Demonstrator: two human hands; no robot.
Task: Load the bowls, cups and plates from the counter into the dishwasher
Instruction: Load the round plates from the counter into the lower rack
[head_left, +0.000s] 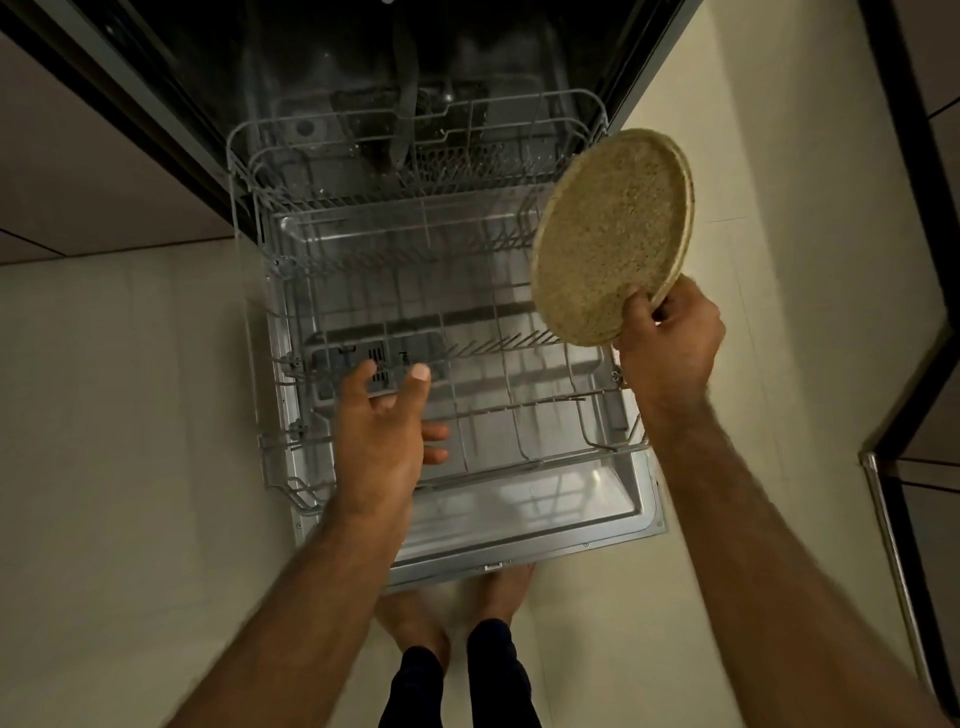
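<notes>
The dishwasher stands open with its door (524, 519) folded down and the lower wire rack (498, 410) pulled out over it; the rack holds nothing. A round speckled beige plate (610, 236) is held on edge above the rack's right side. My right hand (667, 338) pinches the plate's lower rim with fingers curled round it. My left hand (387, 431) hovers over the rack's front left part, fingers spread and holding nothing. An upper rack (415, 150) sits further back, partly inside the dark tub.
Pale floor tiles (130, 415) lie on both sides of the open door. Dark cabinet fronts (93, 171) flank the dishwasher on the left, and a dark unit with a metal rail (893, 561) stands at the right. My bare feet (457, 608) stand right at the door's front edge.
</notes>
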